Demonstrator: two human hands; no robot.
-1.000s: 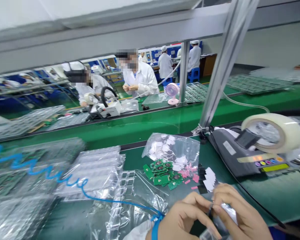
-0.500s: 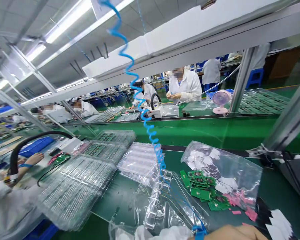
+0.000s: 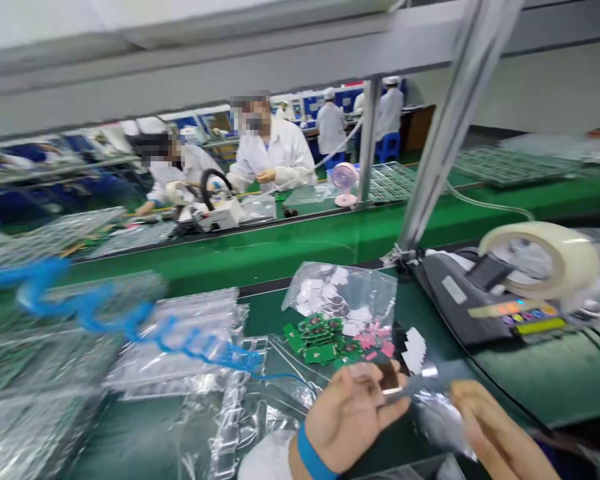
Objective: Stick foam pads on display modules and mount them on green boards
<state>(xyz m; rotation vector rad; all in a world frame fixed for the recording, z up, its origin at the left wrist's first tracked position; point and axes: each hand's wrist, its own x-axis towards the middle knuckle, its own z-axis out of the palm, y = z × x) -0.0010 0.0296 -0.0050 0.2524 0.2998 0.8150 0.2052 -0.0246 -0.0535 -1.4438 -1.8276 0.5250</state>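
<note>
My left hand (image 3: 347, 413), with a blue strap (image 3: 314, 457) at the wrist, is turned palm up in the lower middle of the head view. Thumb and fingers close on a small flat piece, part clear and part dark brown (image 3: 389, 377). My right hand (image 3: 497, 427) is to its right, fingers curled together and blurred. A blurred grey strip spans the gap between the hands. Silvery crinkled film (image 3: 443, 420) hangs beside the right fingers; whether they grip it is unclear. Just beyond the left hand lies a pile of green circuit boards (image 3: 320, 339).
A clear bag (image 3: 380, 293) holds white and pink pieces, with white cards (image 3: 414, 350) beside it. A tape roll (image 3: 545, 260) sits on a dark device (image 3: 480, 307) at right. The blue coiled cord (image 3: 145, 320) crosses clear trays (image 3: 180, 333). Co-workers sit across the green bench.
The view has swung right, bringing the tape roll and dark device into sight. The strapped left hand, earlier cut off at the bottom edge, now shows with the small piece; the right hand has appeared.
</note>
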